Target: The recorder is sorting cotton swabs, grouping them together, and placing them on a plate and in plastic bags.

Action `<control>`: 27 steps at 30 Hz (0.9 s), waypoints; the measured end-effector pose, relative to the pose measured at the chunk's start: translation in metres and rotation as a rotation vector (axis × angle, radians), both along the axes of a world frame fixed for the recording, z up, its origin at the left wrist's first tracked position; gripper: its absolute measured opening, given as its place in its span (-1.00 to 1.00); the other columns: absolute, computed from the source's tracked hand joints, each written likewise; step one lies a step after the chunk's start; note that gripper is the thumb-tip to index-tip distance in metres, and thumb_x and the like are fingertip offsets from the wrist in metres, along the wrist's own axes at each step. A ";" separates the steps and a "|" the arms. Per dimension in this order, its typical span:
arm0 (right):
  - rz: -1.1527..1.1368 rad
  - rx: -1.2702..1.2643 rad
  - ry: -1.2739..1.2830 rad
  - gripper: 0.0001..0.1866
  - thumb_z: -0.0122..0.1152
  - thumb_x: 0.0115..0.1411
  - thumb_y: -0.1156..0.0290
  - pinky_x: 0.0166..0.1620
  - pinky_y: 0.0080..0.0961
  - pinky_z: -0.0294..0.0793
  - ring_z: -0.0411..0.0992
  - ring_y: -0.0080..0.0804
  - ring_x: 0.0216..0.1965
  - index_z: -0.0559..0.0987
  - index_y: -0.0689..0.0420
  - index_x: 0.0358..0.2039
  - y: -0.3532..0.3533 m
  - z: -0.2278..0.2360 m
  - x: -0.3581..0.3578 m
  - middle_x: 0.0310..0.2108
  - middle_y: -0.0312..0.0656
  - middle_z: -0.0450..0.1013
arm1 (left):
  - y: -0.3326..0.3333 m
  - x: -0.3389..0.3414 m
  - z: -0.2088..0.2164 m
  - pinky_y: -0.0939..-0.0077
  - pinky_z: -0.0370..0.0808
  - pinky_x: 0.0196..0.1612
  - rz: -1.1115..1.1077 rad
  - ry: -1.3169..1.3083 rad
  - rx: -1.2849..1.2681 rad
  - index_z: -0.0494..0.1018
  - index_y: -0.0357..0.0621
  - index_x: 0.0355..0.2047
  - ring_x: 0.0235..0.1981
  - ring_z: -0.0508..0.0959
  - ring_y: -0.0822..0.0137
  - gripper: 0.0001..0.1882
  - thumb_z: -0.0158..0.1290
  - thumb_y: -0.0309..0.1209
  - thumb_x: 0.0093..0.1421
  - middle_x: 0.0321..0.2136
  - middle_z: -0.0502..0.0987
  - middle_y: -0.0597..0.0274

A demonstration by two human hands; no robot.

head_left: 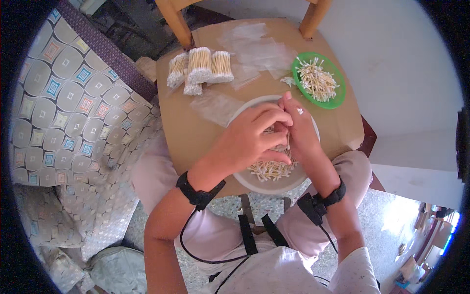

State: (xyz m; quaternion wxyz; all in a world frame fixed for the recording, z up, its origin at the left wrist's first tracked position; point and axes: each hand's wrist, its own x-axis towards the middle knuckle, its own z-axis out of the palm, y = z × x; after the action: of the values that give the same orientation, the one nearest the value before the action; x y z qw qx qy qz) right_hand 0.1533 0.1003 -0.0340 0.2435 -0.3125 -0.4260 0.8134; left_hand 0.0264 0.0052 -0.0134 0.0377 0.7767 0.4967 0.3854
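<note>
My left hand (262, 130) and my right hand (302, 131) meet over a round white bowl (264, 191). Loose cotton swabs (270, 170) with pale sticks and white tips lie in the bowl. A few white swab tips (300, 111) show at my right hand, whose fingers are closed with the thumb pointing away from me. The curled fingers of my left hand press against the inner side of the right, around a swab stick (288, 141). Most of what lies between the palms is hidden.
Bundles of cotton swabs (199, 63) are stacked at the back left of the cardboard-covered chair seat (183, 127). Clear plastic bags (259, 46) lie behind the bowl. A green bowl (338, 100) of swabs stands at the back right. Patterned cloth (68, 108) hangs at left.
</note>
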 end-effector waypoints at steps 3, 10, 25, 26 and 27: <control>0.015 -0.020 -0.023 -0.62 -0.02 0.29 0.02 -0.67 -0.71 0.03 0.13 -0.72 -0.68 0.38 0.06 -0.48 -0.001 0.003 -0.002 -0.66 -0.43 0.21 | -0.002 -0.003 -0.003 0.25 0.42 -0.05 -0.031 -0.002 0.000 0.45 -0.09 -0.34 -0.10 0.45 0.11 -0.64 0.25 -0.22 -0.13 -0.15 0.44 0.24; -0.093 -0.295 -0.034 -0.62 -0.08 0.28 -0.02 -0.68 -0.71 0.04 0.11 -0.69 -0.72 0.38 0.01 -0.49 -0.002 0.012 -0.007 -0.68 -0.42 0.21 | -0.001 0.007 -0.013 0.21 0.42 -0.07 0.101 -0.065 -0.034 0.44 -0.12 -0.21 -0.11 0.47 0.11 -0.61 0.22 -0.32 -0.07 -0.17 0.45 0.18; -0.015 -0.212 0.057 -0.63 -0.21 0.30 0.27 -0.16 -0.49 0.49 0.45 -0.46 -0.27 0.41 0.10 0.03 -0.007 0.007 -0.004 -0.24 -0.23 0.42 | 0.001 0.006 -0.012 0.30 0.47 -0.15 0.063 0.133 0.029 0.44 -0.04 -0.47 -0.13 0.43 0.18 -0.77 0.22 -0.36 -0.17 -0.27 0.41 0.31; -0.016 -0.213 0.056 -0.63 -0.21 0.30 0.27 -0.16 -0.49 0.49 0.45 -0.46 -0.27 0.41 0.10 0.03 -0.007 0.007 -0.004 -0.24 -0.23 0.42 | 0.001 0.006 -0.011 0.30 0.47 -0.15 0.063 0.132 0.029 0.44 -0.04 -0.47 -0.13 0.43 0.18 -0.77 0.22 -0.36 -0.17 -0.27 0.41 0.31; -0.002 -0.234 0.076 -0.64 -0.20 0.30 0.27 -0.15 -0.48 0.48 0.45 -0.46 -0.25 0.41 0.10 0.02 -0.007 0.006 -0.002 -0.23 -0.23 0.42 | 0.002 0.006 -0.011 0.30 0.47 -0.15 0.054 0.111 0.035 0.43 -0.04 -0.48 -0.13 0.43 0.17 -0.76 0.23 -0.35 -0.18 -0.27 0.41 0.30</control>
State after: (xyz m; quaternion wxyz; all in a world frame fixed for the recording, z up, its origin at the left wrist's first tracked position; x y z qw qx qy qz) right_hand 0.1508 0.0931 -0.0277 0.2219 -0.3084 -0.3182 0.8686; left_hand 0.0327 0.0071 -0.0244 -0.0141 0.7840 0.5117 0.3512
